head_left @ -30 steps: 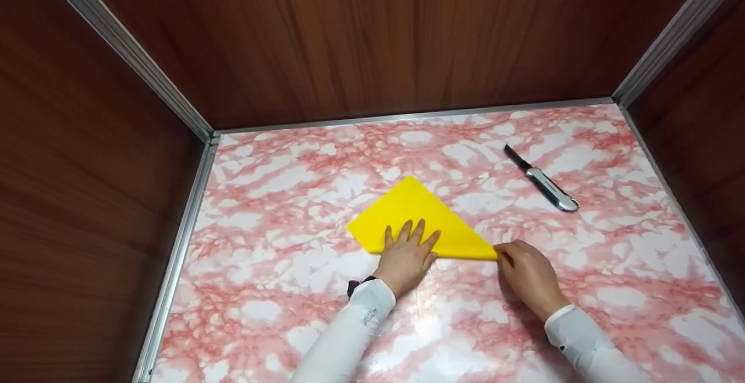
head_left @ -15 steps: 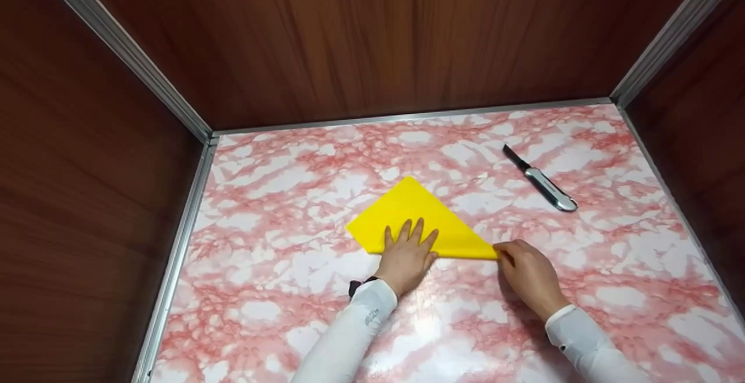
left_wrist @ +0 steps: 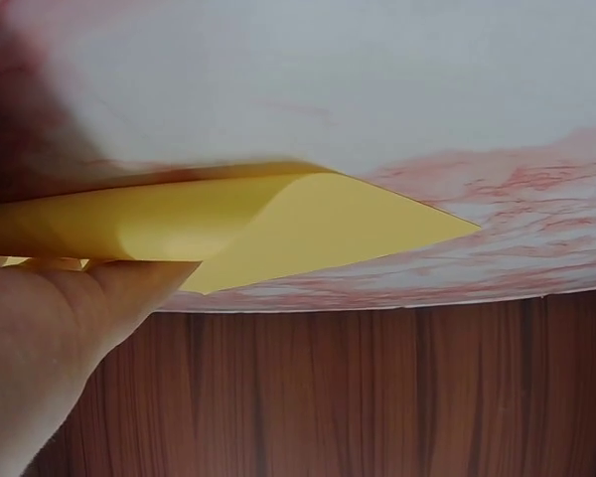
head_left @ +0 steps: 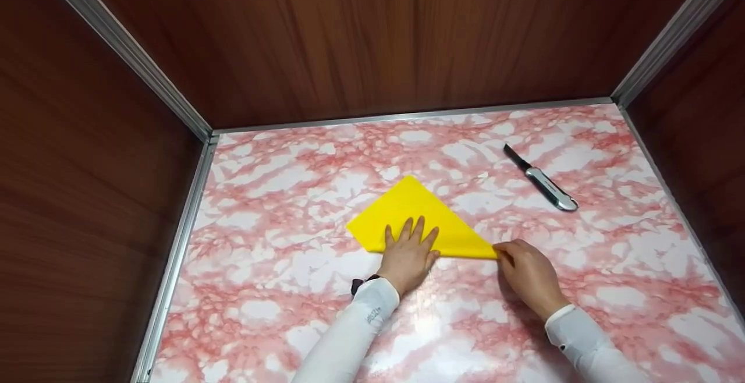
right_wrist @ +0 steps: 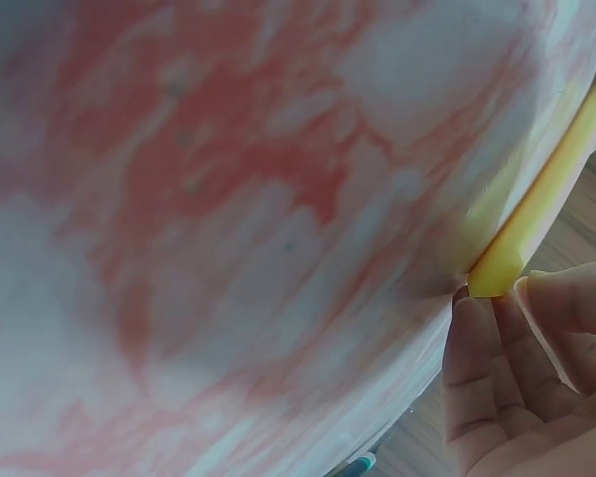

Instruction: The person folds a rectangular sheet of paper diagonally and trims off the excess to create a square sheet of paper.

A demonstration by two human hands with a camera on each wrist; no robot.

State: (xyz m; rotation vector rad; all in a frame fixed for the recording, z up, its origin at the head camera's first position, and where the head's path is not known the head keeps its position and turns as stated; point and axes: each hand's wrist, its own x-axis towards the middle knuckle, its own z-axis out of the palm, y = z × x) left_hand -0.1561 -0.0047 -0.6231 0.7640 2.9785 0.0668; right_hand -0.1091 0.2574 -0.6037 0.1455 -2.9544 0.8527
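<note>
Yellow paper [head_left: 410, 202], folded over, on tabletop [head_left: 279, 191]

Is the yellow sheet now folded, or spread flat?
Folded: the left wrist view shows the yellow sheet curving over along a rounded edge.

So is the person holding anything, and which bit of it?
Yes, the yellow sheet: the right hand pinches its right-hand corner between the fingers. The left hand lies across its near edge, fingers spread.

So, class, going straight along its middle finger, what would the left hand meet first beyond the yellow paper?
Probably the brown back panel; the left hand seems aimed clear of the knife, though depth is unclear.
</note>
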